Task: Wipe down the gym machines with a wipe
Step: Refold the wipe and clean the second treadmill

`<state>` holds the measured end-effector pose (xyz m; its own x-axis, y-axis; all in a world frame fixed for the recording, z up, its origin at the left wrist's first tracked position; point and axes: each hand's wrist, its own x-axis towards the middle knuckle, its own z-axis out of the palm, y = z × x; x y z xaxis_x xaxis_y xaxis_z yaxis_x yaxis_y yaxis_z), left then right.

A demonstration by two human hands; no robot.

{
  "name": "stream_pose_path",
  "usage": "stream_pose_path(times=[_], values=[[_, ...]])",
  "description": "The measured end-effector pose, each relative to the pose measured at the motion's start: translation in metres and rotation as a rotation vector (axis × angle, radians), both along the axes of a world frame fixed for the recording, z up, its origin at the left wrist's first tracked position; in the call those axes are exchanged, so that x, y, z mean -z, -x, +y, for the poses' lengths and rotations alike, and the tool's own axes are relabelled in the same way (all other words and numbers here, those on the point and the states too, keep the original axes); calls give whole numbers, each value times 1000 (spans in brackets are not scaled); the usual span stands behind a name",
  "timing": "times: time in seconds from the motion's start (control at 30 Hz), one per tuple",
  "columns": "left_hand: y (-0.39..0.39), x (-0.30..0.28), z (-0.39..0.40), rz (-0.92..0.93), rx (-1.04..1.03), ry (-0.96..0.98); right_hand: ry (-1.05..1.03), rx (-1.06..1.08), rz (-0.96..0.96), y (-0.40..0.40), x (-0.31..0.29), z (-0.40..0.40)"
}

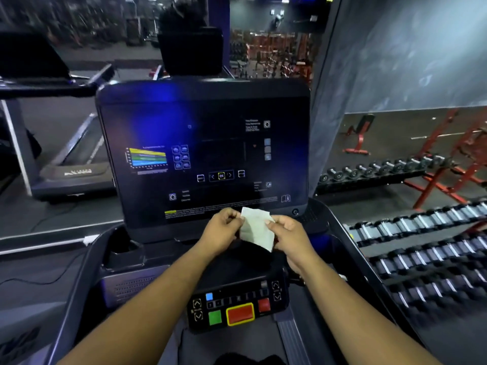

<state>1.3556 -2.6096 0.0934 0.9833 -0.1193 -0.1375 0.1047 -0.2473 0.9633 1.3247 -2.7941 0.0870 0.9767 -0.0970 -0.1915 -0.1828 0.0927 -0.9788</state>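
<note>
Left hand (222, 227) and right hand (287, 233) each pinch the wipe (257, 229) before the treadmill console (203, 143).

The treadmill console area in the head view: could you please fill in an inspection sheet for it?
Surface: treadmill console, dark screen lit with a chart and icons.
Job's things: white wipe, held just in front of the screen's lower edge.
Clutter: nothing seen.
Hands: left hand and right hand each pinch the wipe.
Cables: thin dark cable on the floor at left.
Surroundings: button panel below; dumbbell racks at right; another treadmill at left.
</note>
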Motion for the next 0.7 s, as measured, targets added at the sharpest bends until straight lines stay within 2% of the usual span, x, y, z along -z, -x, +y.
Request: stream_pose_path(times=[0.1,0.13,0.23,0.33,0.4,0.57,0.63,0.7], values=[[-5,-18,6,45,62,198,-177,19,-20,-6,-18,16],[-6,-21,8,13,88,205,-232,29,-24,-6,-23,20],[-23,-34,14,-115,134,132,-302,20,-58,-14,-39,26],[-46,-55,15,-229,123,58,-232,-65,-103,-32,-53,24],[-62,-68,15,-331,109,-70,-195,-58,-134,-49,-62,18],[-95,-101,15,-615,0,-527,-124,73,-231,-107,-102,-15],[-113,-114,14,-772,-18,-693,-32,103,-309,-137,-122,-32],[-131,-124,13,-920,-58,-829,149,168,-425,-166,-141,-46]])
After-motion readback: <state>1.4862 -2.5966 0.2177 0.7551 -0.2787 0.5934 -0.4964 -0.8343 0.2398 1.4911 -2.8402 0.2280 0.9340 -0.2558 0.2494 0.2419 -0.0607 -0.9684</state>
